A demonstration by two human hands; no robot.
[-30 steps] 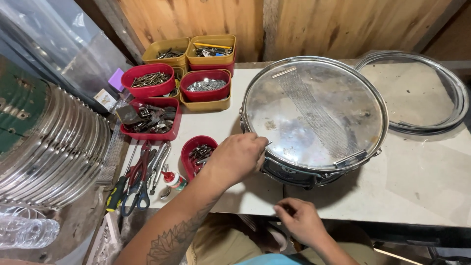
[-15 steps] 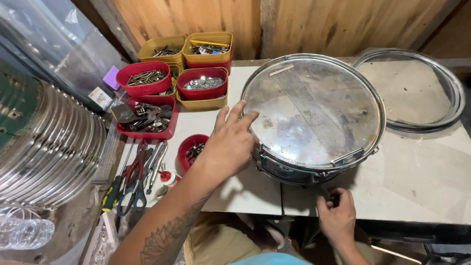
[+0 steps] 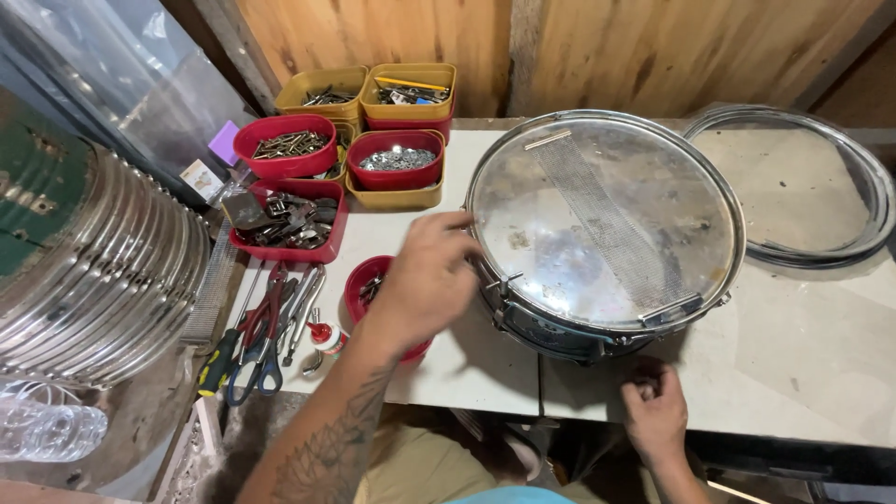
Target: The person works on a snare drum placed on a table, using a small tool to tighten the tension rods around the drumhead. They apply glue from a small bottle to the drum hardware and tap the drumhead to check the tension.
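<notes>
Head view, looking down on a white worktable (image 3: pixel 793 364) set against a wooden wall. Centre right: a round chrome snare drum (image 3: pixel 607 224) lies with its clear lower skin and strip of snare wires facing up, near the table's front edge. The left hand (image 3: pixel 425 285) hovers just beside the drum's left rim, fingers loosely spread and curved, fingertips at or very near the hoop; it grips nothing. The right hand (image 3: pixel 655 411) sits at the table's front edge below the drum, fingers curled in; whether they pinch a small part cannot be told.

Partly under the left hand stands a small red round bowl of metal fittings (image 3: pixel 369 289). Farther left lie red- and yellow-handled pliers and screwdrivers (image 3: pixel 266 327). Behind them stand red and yellow plastic tubs of screws, washers and brackets (image 3: pixel 355 149). A loose metal drum hoop (image 3: pixel 821 182) rests at the right, and a stack of shiny hoops (image 3: pixel 103 271) at the far left.

Judged state of work: hoop, lugs and wires appear fitted; hand adjustment at the rim seems to remain.
</notes>
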